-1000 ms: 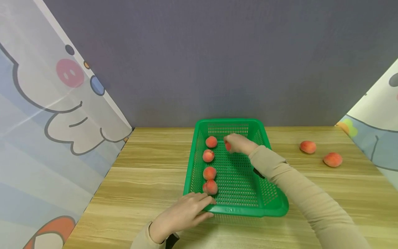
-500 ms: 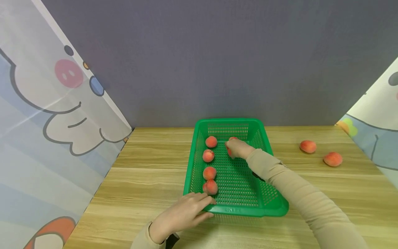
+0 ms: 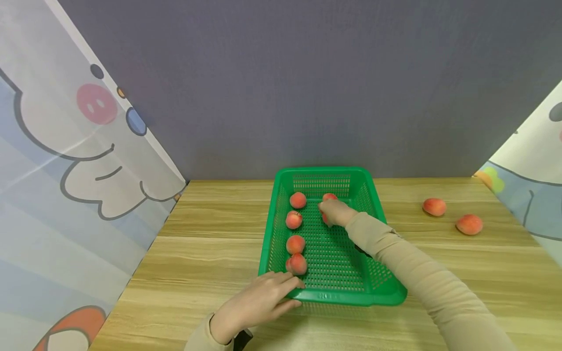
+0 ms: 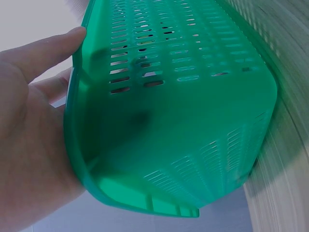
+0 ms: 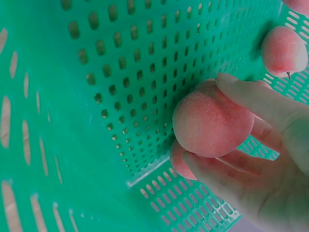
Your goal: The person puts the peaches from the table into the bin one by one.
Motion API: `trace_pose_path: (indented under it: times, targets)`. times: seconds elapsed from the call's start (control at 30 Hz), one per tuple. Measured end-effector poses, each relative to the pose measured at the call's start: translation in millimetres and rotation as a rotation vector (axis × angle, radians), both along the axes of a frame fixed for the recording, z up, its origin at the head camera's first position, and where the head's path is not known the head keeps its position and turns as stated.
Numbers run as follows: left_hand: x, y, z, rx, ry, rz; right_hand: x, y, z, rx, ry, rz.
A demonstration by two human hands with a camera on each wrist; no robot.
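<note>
Head, right grip shifted nearer (holding peach)

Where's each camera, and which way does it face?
Head: worn on head, looking forward and down at green basket; left hand, right hand, sleeves show.
Left wrist: worn there, facing the basket's outer wall; left hand shows.
Right wrist: worn there, facing a peach inside the basket; right hand grips it.
Head and right wrist share that hand.

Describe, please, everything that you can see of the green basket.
The basket is green, plastic-looking and rectangular, with slotted walls and floor and a smooth rim. It stands upright on the wooden-looking table. The left hand grips its near rim, towards its left end. Peaches lie inside, mostly along its left side; the right hand, inside it, holds one.
</note>
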State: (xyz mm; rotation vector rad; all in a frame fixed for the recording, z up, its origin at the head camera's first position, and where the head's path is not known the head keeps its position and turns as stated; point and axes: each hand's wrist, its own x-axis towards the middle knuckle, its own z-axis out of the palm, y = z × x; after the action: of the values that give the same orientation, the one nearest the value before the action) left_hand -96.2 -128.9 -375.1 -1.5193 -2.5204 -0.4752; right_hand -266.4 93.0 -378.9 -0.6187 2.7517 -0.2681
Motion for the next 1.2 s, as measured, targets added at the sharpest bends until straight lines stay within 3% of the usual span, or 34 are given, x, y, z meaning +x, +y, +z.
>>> trace_pose_path:
  times: [0.3, 1.2]
  targets:
    - [1.3, -0.4, 1.1, -0.008, -0.015, 0.010, -1.7, -1.5, -3.0, 0.045, 0.036, 0.021]
    - [1.3, 0.1, 1.6, -0.004, -0.026, 0.010, -1.1, -3.9, -3.3, 0.085, 0.007, 0.018]
